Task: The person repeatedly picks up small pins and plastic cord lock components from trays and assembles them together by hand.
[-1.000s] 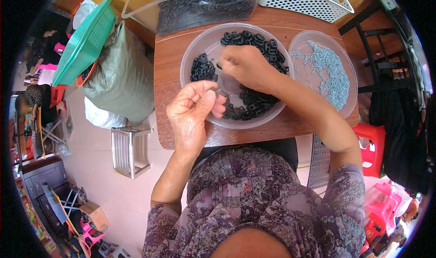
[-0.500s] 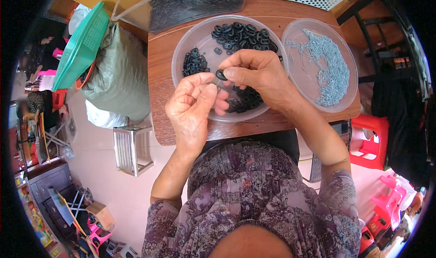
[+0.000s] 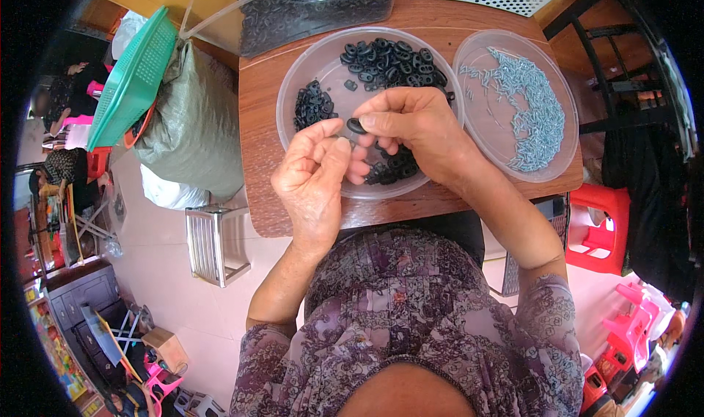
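Pinching a black oval piece [image 3: 355,126] over the round tub [image 3: 323,65], where a slip seems the likeliest trouble.
In the head view, we see the right hand [image 3: 419,127] with its grip closed on that piece by thumb and fingertips, just beside the left hand [image 3: 312,173]; there the thumb and fingers come near together, but we cannot tell how tight that grip is or what it has. If the piece twisted in so narrow a pinch, we judge it could drop among the loose black pieces [image 3: 396,63], near the front edge of the tabletop [image 3: 259,142]. By the tabletop's right edge, a forearm knock could jog the shallow tray [image 3: 485,132] and scatter its small metal pieces [image 3: 541,112].
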`<action>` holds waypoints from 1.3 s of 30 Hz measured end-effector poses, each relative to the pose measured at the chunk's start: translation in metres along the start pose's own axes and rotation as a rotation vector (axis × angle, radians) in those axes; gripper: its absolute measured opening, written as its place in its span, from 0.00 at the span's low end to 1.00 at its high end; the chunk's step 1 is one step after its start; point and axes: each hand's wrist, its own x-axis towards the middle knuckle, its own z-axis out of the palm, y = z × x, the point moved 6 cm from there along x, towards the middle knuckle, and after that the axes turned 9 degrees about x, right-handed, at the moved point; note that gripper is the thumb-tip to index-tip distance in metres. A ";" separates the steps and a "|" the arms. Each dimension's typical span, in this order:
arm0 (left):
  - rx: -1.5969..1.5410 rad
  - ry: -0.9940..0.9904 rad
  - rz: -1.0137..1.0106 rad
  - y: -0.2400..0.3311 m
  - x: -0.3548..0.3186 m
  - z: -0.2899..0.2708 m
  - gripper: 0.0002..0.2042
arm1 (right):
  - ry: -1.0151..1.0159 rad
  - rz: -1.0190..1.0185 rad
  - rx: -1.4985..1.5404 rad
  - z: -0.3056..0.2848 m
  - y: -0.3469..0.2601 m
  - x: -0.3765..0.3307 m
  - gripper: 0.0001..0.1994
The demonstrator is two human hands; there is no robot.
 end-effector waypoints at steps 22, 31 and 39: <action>0.002 -0.014 -0.048 0.004 0.002 -0.002 0.08 | 0.049 -0.174 -0.251 0.006 -0.007 -0.008 0.08; -0.178 0.018 -0.102 -0.002 -0.010 0.009 0.09 | 0.282 -0.128 0.167 0.004 0.017 -0.015 0.07; -0.175 0.061 -0.012 0.001 -0.008 0.005 0.08 | 0.195 -0.248 0.306 0.022 0.004 -0.026 0.06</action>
